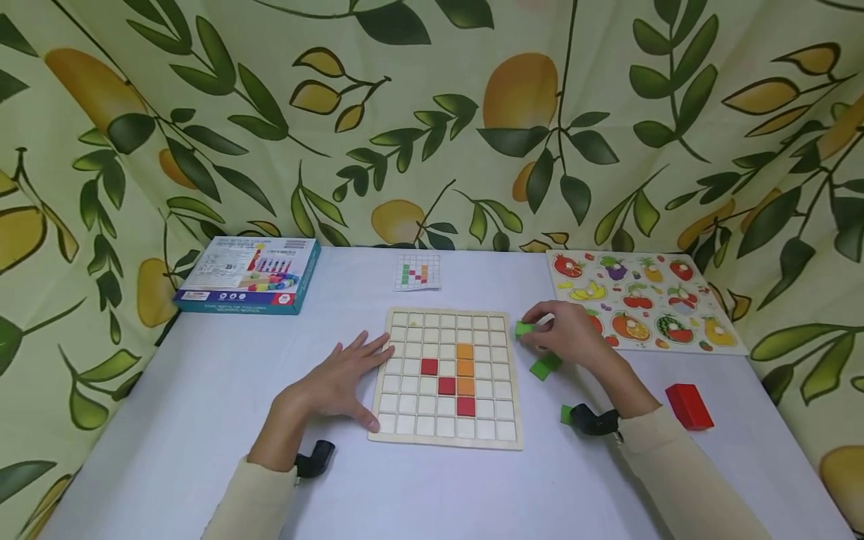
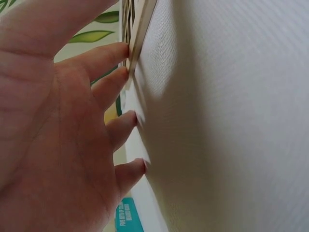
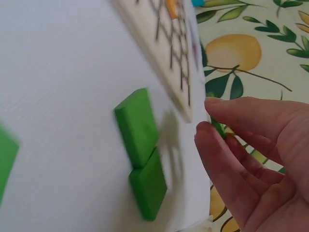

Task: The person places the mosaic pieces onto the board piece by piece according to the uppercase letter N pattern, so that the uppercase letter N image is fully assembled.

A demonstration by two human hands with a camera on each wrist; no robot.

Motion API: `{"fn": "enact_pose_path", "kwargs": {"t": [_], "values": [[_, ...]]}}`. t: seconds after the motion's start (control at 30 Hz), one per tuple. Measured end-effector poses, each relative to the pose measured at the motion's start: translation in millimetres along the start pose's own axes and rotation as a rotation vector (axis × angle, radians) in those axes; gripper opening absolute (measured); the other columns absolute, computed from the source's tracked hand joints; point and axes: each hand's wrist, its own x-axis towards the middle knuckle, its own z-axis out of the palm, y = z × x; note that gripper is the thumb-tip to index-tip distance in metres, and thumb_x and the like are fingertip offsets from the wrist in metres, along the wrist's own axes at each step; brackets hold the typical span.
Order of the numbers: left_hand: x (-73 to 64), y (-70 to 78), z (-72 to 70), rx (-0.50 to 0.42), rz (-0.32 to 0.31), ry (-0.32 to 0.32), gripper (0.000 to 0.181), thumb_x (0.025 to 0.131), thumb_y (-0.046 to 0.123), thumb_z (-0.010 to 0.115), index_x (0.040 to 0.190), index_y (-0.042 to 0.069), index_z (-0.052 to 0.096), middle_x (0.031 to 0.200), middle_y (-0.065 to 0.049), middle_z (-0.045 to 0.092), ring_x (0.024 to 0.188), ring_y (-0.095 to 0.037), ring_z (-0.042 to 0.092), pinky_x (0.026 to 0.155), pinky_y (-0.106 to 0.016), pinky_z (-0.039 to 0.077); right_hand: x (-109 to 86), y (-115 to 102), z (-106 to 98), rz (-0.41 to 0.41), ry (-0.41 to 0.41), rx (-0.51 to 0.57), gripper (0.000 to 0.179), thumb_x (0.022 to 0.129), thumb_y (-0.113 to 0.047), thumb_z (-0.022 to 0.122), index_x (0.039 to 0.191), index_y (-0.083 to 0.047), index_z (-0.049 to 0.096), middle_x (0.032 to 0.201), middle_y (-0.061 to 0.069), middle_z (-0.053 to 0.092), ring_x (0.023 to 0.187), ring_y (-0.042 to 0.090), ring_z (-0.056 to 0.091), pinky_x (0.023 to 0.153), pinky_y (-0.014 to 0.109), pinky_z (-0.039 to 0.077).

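A wooden grid board (image 1: 516, 420) lies flat on the white table, with three red tiles (image 1: 429, 367) and three orange tiles (image 1: 465, 368) in its squares. Along its left edge rests my left hand (image 1: 331, 386), fingers spread; the left wrist view shows fingertips (image 2: 123, 50) touching the rim. Just off the board's upper right side, my right hand (image 1: 570, 334) pinches a green tile (image 1: 523, 329) between thumb and fingers. Below that hand lie two touching green tiles (image 3: 137, 128). Another green tile (image 1: 565, 414) is partly hidden by the right wrist camera.
Behind the board lies a small card (image 1: 416, 271) with a coloured grid pattern. A box (image 1: 246, 275) sits at the back left. At the back right is a fruit picture board (image 1: 648, 300); a red block (image 1: 688, 406) stands by the right forearm.
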Motion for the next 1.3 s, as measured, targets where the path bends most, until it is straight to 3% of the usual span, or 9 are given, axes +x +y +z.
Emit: {"fn": "enact_pose_path", "kwargs": {"t": [0.13, 0.33, 0.53, 0.77, 0.93, 1.1, 1.3], "values": [[0.3, 0.3, 1.9, -0.001, -0.005, 0.001, 0.120, 0.057, 0.050, 0.096, 0.159, 0.022, 0.038, 0.173, 0.001, 0.021, 0.163, -0.036, 0.007, 0.129, -0.066, 0.009, 1.2, -3, -1, -0.030, -0.012, 0.062, 0.017, 0.085, -0.010, 0.081, 0.100, -0.006, 0.075, 0.109, 0.017, 0.072, 0.071, 0.012, 0.072, 0.058, 0.023, 0.056], [1.0, 1.0, 2.0, 0.008, -0.020, -0.001, 0.119, 0.058, 0.049, 0.096, 0.159, 0.024, 0.037, 0.173, 0.003, 0.020, 0.163, -0.034, 0.005, 0.130, -0.064, 0.008, 5.7, -12, 7, -0.072, -0.006, 0.095, 0.017, 0.085, -0.010, 0.081, 0.102, -0.006, 0.079, 0.111, 0.016, 0.075, 0.077, 0.013, 0.072, 0.064, 0.022, 0.059], [0.4, 2.7, -0.4, 0.007, -0.018, -0.008, 0.120, 0.058, 0.048, 0.096, 0.159, 0.024, 0.037, 0.173, 0.003, 0.020, 0.163, -0.034, 0.005, 0.130, -0.064, 0.008, 6.8, -25, 23, -0.076, 0.011, 0.151, 0.017, 0.084, -0.012, 0.083, 0.100, -0.008, 0.080, 0.106, 0.013, 0.078, 0.083, 0.016, 0.072, 0.067, 0.021, 0.059], [0.6, 3.1, -1.3, 0.012, -0.026, -0.014, 0.120, 0.058, 0.048, 0.096, 0.159, 0.024, 0.037, 0.174, 0.003, 0.019, 0.163, -0.034, 0.005, 0.130, -0.063, 0.007, 9.2, -50, 46, -0.141, -0.023, 0.222, 0.017, 0.083, -0.008, 0.083, 0.099, -0.006, 0.079, 0.103, 0.012, 0.078, 0.083, 0.015, 0.071, 0.067, 0.020, 0.059], [3.1, 4.4, -0.8, 0.004, -0.010, -0.015, 0.120, 0.058, 0.048, 0.096, 0.159, 0.024, 0.037, 0.174, 0.003, 0.019, 0.163, -0.034, 0.004, 0.130, -0.064, 0.008, 13.7, -70, 61, -0.166, -0.050, 0.198, 0.016, 0.082, -0.010, 0.083, 0.098, -0.009, 0.080, 0.096, 0.007, 0.078, 0.075, 0.012, 0.066, 0.064, 0.021, 0.056], [3.2, 2.9, -1.5, 0.016, -0.033, -0.018, 0.120, 0.058, 0.048, 0.097, 0.159, 0.026, 0.037, 0.173, 0.005, 0.019, 0.164, -0.032, 0.004, 0.130, -0.063, 0.007, 18.3, -89, 76, -0.208, -0.064, 0.196, 0.016, 0.081, -0.014, 0.086, 0.096, -0.013, 0.081, 0.091, 0.003, 0.078, 0.073, 0.011, 0.063, 0.060, 0.020, 0.052], [1.7, 0.2, -0.4, 0.002, -0.021, -0.020, 0.120, 0.058, 0.050, 0.096, 0.159, 0.025, 0.037, 0.173, 0.004, 0.020, 0.164, -0.032, 0.004, 0.130, -0.063, 0.007, 20.1, -104, 89, -0.206, -0.081, 0.157, 0.017, 0.080, -0.020, 0.088, 0.095, -0.018, 0.082, 0.078, -0.002, 0.072, 0.061, 0.013, 0.054, 0.051, 0.022, 0.041]]}}
